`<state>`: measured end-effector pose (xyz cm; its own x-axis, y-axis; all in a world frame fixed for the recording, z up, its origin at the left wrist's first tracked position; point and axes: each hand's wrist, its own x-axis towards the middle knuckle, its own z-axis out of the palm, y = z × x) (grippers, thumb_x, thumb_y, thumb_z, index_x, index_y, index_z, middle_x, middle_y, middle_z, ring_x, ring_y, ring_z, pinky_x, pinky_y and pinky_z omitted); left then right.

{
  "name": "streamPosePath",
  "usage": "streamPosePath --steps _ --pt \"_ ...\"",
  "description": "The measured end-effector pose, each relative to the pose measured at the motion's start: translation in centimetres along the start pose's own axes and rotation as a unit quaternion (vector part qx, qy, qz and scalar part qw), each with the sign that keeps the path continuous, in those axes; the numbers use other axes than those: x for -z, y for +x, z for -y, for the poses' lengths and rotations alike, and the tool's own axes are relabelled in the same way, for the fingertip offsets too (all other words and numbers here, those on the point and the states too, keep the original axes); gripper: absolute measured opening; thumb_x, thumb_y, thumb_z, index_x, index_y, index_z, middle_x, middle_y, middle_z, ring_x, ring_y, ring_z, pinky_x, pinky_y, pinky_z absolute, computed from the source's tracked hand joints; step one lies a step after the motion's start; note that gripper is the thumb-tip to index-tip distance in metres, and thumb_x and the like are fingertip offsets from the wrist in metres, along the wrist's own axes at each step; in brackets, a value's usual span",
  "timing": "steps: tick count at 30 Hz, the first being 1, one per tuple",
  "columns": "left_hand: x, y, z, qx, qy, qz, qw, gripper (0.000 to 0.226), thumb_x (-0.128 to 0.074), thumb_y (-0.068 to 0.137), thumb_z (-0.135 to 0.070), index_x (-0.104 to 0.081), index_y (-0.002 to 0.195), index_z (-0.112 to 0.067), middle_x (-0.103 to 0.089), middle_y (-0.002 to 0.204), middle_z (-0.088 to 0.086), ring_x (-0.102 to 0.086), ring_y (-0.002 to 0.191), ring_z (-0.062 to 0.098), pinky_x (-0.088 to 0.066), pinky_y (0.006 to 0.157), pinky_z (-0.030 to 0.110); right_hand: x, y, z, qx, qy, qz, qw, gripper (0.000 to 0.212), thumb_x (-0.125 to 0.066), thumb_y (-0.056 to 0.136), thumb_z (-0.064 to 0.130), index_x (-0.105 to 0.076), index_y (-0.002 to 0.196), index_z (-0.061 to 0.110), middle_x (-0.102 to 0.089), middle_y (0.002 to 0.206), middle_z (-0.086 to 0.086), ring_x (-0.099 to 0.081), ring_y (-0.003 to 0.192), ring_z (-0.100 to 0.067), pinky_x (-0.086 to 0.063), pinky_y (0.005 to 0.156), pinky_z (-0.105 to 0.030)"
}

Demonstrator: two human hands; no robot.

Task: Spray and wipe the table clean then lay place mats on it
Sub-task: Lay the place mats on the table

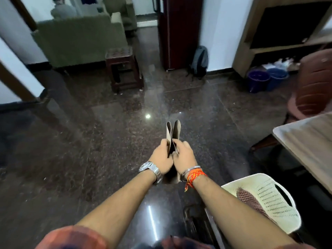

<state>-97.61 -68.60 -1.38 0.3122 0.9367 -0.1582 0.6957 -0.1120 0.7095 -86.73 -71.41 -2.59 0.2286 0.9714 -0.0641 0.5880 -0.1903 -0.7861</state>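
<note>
The place mats (172,133), at least two beige sheets held on edge with their upper ends splayed apart, sit at the picture's centre above the dark polished floor (89,150). The left hand (161,156) and right hand (184,155) are both closed around their lower part, knuckles nearly touching. Open floor spreads from 7 to 12 o'clock. At 3 o'clock the corner of the surface (305,137) juts in, well apart from the mats. At 4 o'clock one white perforated chair (265,198) carries a reddish cloth (246,196). At 2 o'clock stand two blue buckets (258,79); their contents cannot be made out.
</note>
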Motion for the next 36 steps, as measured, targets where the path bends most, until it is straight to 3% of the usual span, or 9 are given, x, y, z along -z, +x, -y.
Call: streamPosePath --steps 7,12,18,22,27,31,36 --pt "-1.1 11.5 -2.2 -0.083 0.003 0.093 0.992 0.037 -0.051 0.089 -0.01 -0.042 0.124 -0.016 -0.066 0.108 0.009 -0.062 0.097 0.031 -0.048 0.082 0.036 1.9 8.3 -1.6 -0.094 -0.009 -0.105 0.99 0.051 -0.047 0.087 -0.002 -0.057 0.134 0.017 -0.047 0.102 -0.01 -0.058 0.094 -0.029 -0.046 0.092 -0.033" --pt "-0.7 19.3 -4.4 -0.161 0.024 0.162 0.973 0.036 -0.051 0.088 -0.012 -0.042 0.123 -0.016 -0.068 0.101 0.012 -0.064 0.091 0.034 -0.051 0.08 0.039 3.3 13.2 -1.1 -0.148 -0.011 -0.186 0.971 0.05 -0.046 0.088 0.001 -0.056 0.134 0.02 -0.046 0.102 -0.009 -0.057 0.091 -0.027 -0.048 0.091 -0.036" --pt "-1.4 24.9 -11.1 -0.262 0.072 0.185 0.945 0.035 -0.051 0.09 -0.024 -0.04 0.124 -0.022 -0.067 0.092 0.015 -0.063 0.084 0.04 -0.053 0.074 0.044 7.7 15.9 -0.3 -0.209 -0.025 -0.298 0.931 0.045 -0.046 0.091 0.005 -0.055 0.133 0.019 -0.048 0.107 -0.01 -0.058 0.093 -0.031 -0.047 0.086 -0.036" --pt "-4.6 27.7 -16.1 -0.344 0.082 0.196 0.915 0.036 -0.048 0.093 -0.026 -0.041 0.128 -0.026 -0.067 0.091 0.018 -0.063 0.082 0.042 -0.052 0.071 0.042 11.6 17.1 -2.4 -0.262 -0.05 -0.384 0.884 0.041 -0.047 0.093 0.008 -0.055 0.133 0.017 -0.048 0.11 -0.011 -0.059 0.094 -0.031 -0.049 0.087 -0.039" --pt "-9.9 30.6 -21.8 -0.389 0.088 0.228 0.888 0.016 -0.042 0.096 -0.025 -0.043 0.111 -0.019 -0.066 0.09 0.019 -0.062 0.08 0.044 -0.05 0.068 0.044 16.6 17.5 -7.1 -0.297 -0.083 -0.493 0.813 0.042 -0.049 0.088 0.0 -0.061 0.127 0.009 -0.049 0.112 -0.011 -0.06 0.09 -0.031 -0.052 0.085 -0.039" --pt "-14.7 32.8 -27.3 -0.433 0.11 0.257 0.857 0.014 -0.044 0.095 -0.017 -0.04 0.108 -0.011 -0.066 0.093 0.022 -0.062 0.082 0.045 -0.048 0.068 0.046 21.7 18.5 -11.6 -0.332 -0.085 -0.555 0.758 0.042 -0.05 0.083 -0.006 -0.066 0.119 0.008 -0.048 0.114 -0.015 -0.06 0.087 -0.035 -0.054 0.08 -0.043" --pt "-19.9 36.1 -34.7 -0.462 0.118 0.27 0.837 0.012 -0.041 0.096 -0.015 -0.039 0.106 -0.009 -0.065 0.095 0.024 -0.061 0.084 0.046 -0.048 0.071 0.047 29.0 20.9 -16.3 -0.348 -0.102 -0.583 0.727 0.029 -0.051 0.086 -0.002 -0.068 0.109 0.007 -0.049 0.114 -0.016 -0.06 0.085 -0.037 -0.052 0.079 -0.041"
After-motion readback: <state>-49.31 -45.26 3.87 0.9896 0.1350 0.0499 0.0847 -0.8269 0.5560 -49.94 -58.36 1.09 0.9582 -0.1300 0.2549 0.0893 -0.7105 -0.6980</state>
